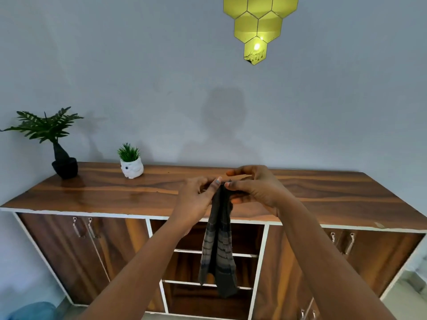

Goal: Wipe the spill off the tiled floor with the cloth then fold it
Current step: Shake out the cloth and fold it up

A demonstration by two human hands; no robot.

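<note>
A dark grey striped cloth (219,252) hangs doubled over in front of the wooden cabinet, its lower end near the open shelves. My left hand (196,199) pinches its top edge from the left. My right hand (251,188) pinches the same top edge from the right, thumb and fingertips close to the left hand's. Both hands are raised over the cabinet's front edge. Only a sliver of floor shows, and no spill is visible on it.
A long wooden cabinet (115,192) stands against the grey wall. On its left end are a dark potted plant (62,162) and a white owl pot (131,167). Yellow hexagon mirrors (258,26) hang above. A blue object (34,310) sits at the bottom left.
</note>
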